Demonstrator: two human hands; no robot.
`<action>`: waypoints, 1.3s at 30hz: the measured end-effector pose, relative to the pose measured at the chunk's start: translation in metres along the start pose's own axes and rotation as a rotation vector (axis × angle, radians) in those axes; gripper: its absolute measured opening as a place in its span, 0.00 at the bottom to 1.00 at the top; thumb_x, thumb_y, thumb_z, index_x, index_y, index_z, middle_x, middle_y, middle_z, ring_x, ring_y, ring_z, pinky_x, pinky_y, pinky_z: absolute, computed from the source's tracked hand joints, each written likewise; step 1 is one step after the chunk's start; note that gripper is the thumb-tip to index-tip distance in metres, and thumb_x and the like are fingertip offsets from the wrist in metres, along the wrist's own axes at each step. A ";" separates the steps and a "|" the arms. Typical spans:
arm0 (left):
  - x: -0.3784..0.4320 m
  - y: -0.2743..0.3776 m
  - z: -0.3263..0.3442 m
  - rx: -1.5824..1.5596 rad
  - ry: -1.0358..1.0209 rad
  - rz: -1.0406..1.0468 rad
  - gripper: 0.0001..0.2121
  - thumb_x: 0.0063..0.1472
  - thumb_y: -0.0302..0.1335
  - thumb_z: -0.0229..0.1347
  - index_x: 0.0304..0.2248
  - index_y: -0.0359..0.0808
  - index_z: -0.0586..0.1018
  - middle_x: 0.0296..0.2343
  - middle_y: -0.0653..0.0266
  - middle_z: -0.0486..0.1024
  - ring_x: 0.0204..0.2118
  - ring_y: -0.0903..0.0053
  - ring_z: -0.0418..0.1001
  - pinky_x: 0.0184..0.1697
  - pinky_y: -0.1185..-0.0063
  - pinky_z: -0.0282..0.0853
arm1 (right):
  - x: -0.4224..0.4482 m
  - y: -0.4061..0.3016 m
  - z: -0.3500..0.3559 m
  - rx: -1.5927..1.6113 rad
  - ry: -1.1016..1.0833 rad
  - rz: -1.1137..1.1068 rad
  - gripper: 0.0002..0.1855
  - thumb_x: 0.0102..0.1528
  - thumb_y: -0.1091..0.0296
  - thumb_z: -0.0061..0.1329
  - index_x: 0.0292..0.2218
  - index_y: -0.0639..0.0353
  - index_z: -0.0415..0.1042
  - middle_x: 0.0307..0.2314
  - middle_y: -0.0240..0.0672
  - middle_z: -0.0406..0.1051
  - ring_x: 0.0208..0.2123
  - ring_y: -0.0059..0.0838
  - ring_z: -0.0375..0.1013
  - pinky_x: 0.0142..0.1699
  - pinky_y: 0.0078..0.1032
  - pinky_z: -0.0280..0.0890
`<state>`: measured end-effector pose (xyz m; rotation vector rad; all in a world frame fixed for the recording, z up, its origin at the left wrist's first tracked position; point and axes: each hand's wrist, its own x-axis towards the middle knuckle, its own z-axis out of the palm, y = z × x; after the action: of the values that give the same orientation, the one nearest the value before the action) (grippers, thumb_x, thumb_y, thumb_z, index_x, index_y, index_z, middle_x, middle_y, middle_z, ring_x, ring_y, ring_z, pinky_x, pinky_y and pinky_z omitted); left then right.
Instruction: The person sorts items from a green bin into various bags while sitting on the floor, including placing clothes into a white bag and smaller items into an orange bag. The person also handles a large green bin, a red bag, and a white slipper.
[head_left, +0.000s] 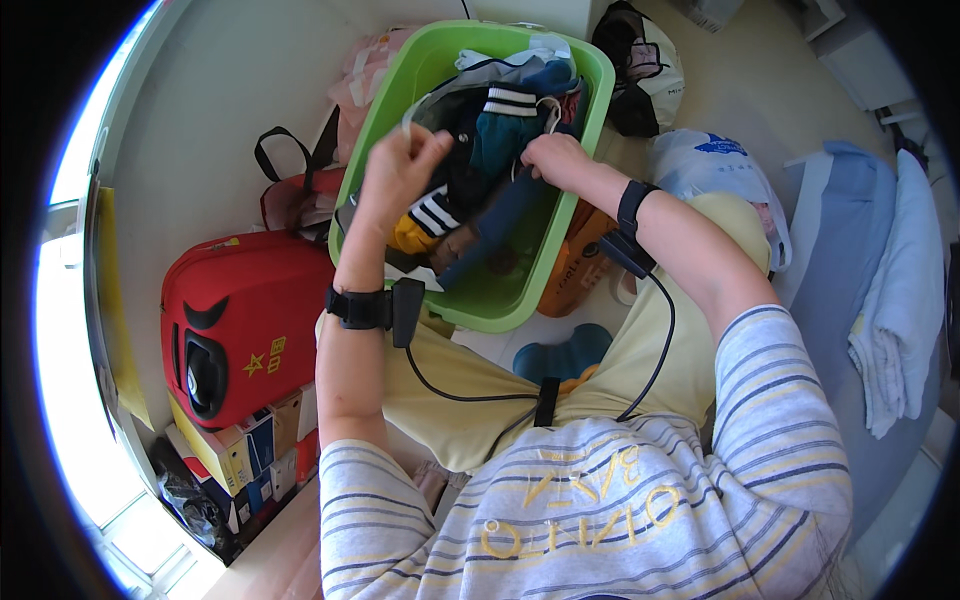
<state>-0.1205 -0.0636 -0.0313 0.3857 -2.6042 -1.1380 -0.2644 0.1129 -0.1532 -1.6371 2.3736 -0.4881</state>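
Observation:
A green plastic tub (487, 319) stands before me with folded and loose clothes inside. Over it, my left hand (405, 169) has its thumb against curled fingers, by a pale cord or hanger-like loop; whether it grips this I cannot tell. At the tub's right side, my right hand (559, 159) pinches something dark at the edge of a dark garment with a teal sleeve (499, 142) and a black-and-white striped cuff (511, 101). Lower down lies a mustard sleeve (414, 234) with a similar cuff. Blue fabric (499, 225) lies beneath.
A red hard-shell case (247, 322) rests on stacked boxes (259, 450) at the left. An orange bag (581, 262) and a white plastic bag (720, 176) stand right of the tub. Light-blue bedding (847, 247) lies farther right. Cables run from both wrist straps to my waist.

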 end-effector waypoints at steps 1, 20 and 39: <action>0.005 0.002 -0.005 -0.027 0.189 0.070 0.15 0.53 0.35 0.54 0.19 0.30 0.70 0.13 0.71 0.63 0.17 0.86 0.58 0.20 0.83 0.55 | -0.003 -0.002 0.004 -0.043 -0.082 -0.048 0.05 0.35 0.76 0.49 0.21 0.59 0.70 0.18 0.35 0.69 0.26 0.37 0.71 0.29 0.32 0.64; 0.000 0.001 -0.076 -0.799 0.669 -0.339 0.10 0.54 0.33 0.52 0.22 0.37 0.70 0.13 0.76 0.58 0.14 0.89 0.53 0.20 0.87 0.53 | -0.017 0.003 -0.016 -0.266 0.215 -0.133 0.03 0.42 0.73 0.42 0.19 0.57 0.68 0.20 0.36 0.65 0.24 0.37 0.70 0.27 0.32 0.65; -0.008 -0.073 -0.114 -0.731 0.701 -0.503 0.10 0.51 0.33 0.55 0.21 0.36 0.71 0.16 0.73 0.63 0.17 0.85 0.61 0.25 0.83 0.64 | -0.004 0.037 -0.031 0.108 0.402 0.011 0.06 0.40 0.80 0.40 0.21 0.58 0.68 0.19 0.36 0.66 0.24 0.36 0.69 0.28 0.29 0.62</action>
<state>-0.0634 -0.1853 -0.0127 1.0539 -1.4044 -1.6234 -0.3059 0.1333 -0.1387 -1.5994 2.5691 -1.0087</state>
